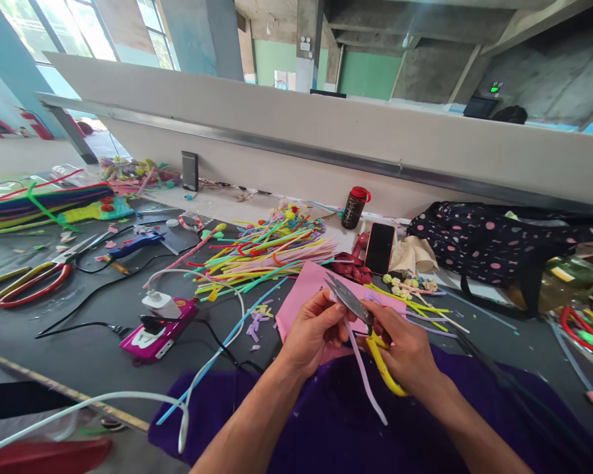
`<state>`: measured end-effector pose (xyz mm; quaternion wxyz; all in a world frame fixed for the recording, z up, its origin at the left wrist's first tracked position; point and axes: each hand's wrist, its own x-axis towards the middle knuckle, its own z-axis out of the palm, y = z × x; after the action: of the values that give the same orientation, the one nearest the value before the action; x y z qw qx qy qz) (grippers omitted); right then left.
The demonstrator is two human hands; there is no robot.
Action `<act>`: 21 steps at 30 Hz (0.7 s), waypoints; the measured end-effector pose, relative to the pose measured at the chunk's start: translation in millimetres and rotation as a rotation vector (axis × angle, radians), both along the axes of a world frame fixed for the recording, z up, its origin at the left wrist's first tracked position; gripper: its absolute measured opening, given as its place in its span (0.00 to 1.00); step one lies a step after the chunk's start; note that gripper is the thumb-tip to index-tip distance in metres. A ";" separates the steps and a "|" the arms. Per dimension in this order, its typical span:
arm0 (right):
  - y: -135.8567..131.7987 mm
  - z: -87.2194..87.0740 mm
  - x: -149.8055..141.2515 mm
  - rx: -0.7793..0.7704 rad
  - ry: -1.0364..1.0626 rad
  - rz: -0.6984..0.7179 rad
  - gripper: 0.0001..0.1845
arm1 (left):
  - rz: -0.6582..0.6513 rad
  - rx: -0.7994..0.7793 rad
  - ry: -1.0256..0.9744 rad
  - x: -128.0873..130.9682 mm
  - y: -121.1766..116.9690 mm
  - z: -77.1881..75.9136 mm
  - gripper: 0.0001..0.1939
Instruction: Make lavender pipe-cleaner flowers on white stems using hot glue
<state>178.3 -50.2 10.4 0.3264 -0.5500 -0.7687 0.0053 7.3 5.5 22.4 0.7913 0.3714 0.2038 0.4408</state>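
While the right fingers (383,326) grip yellow-handled scissors (350,301), the left fingers (332,316) pinch a lilac pipe cleaner (363,375).

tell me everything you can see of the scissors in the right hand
The scissors have grey, metallic-looking, pointed blades and smooth yellow handles, partly covered by the right hand gripping them. They slant, tips towards the upper left, above a pink sheet, with the lower handle over purple cloth. The blades lie close to the left hand; whether they touch it or its lilac stem is unclear.
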 end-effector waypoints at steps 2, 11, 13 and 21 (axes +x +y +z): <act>0.6 -1.3 0.6 0.007 0.017 0.006 0.26 | -0.001 -0.001 0.009 -0.5 0.2 0.7 0.08; -7.1 29.0 14.1 -0.014 0.122 -0.157 0.27 | -0.031 0.011 0.028 -1.0 -1.6 5.9 0.07; -11.7 32.2 24.3 -0.034 0.067 -0.192 0.28 | -0.058 -0.010 0.036 -3.0 -4.5 6.9 0.07; -36.7 -29.3 75.7 -0.261 -0.131 -0.456 0.30 | -0.141 -0.117 0.049 -30.8 -37.5 -7.5 0.08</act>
<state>253.9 -86.9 -18.9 0.1952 -0.7456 -0.6372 -0.0047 -23.4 -31.9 14.9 0.8355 0.3489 0.2218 0.3619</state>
